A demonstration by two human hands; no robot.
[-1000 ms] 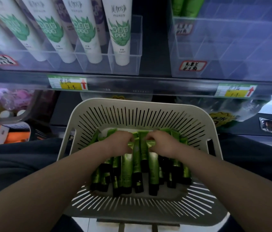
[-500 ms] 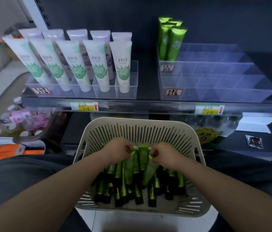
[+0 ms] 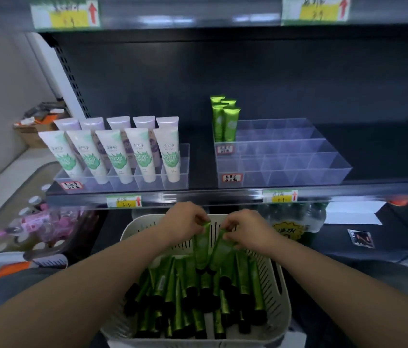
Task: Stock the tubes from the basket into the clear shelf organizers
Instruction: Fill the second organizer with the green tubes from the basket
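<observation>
1. The basket (image 3: 282, 297) is pale slotted plastic and sits low in front of the shelf edge.
2. The loose tubes (image 3: 188, 297) are slim and green with black caps. They lie heaped in the basket, caps mostly toward the viewer.
3. The left tube (image 3: 201, 247) and the right tube (image 3: 221, 249) hang cap-down above the heap. The left grip (image 3: 185, 222) and right grip (image 3: 245, 229) each pinch one by its crimped top.
4. The clear organizer (image 3: 323, 169) stands on the shelf, divided into stepped rows of compartments.
5. Four stocked tubes (image 3: 224, 121) stand upright at its back left corner.
</observation>
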